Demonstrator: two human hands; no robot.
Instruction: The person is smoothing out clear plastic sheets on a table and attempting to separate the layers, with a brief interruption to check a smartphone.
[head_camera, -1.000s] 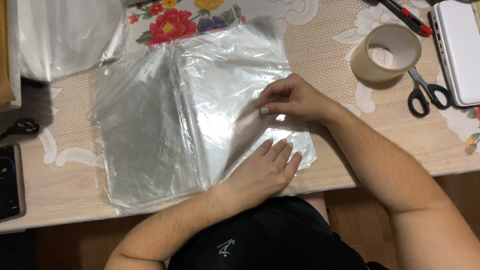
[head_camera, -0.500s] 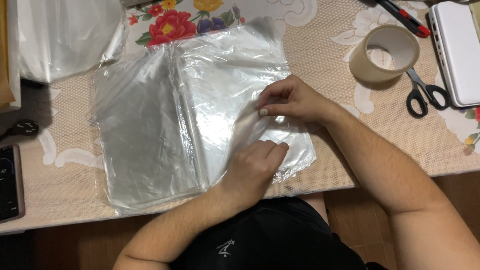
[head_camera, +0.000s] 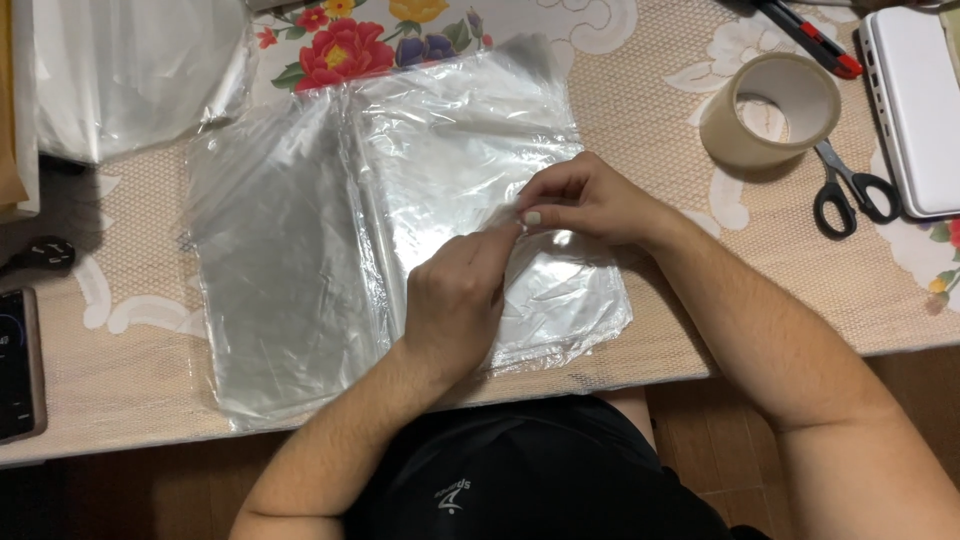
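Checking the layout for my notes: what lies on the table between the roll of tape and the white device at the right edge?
In the head view, black-handled scissors lie between the tape roll and the white device, on the patterned tablecloth.

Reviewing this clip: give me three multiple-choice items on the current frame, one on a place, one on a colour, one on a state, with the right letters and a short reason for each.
1. Where does the roll of tape lie, seen from the camera?
A. left of the plastic bags
B. right of the plastic bags, beside the scissors
C. on the dark phone

2. What colour are the scissors' handles?
A. black
B. red
C. yellow

3. What are the hands doing?
A. both resting flat and apart
B. one lifting the tape
C. left hand and right hand meeting fingertip to fingertip, pinching the top plastic bag

Answers:
1 B, the tape sits near the upper right table area, scissors next to it.
2 A, both loops are black.
3 C, the fingertips converge on the film mid-stack.
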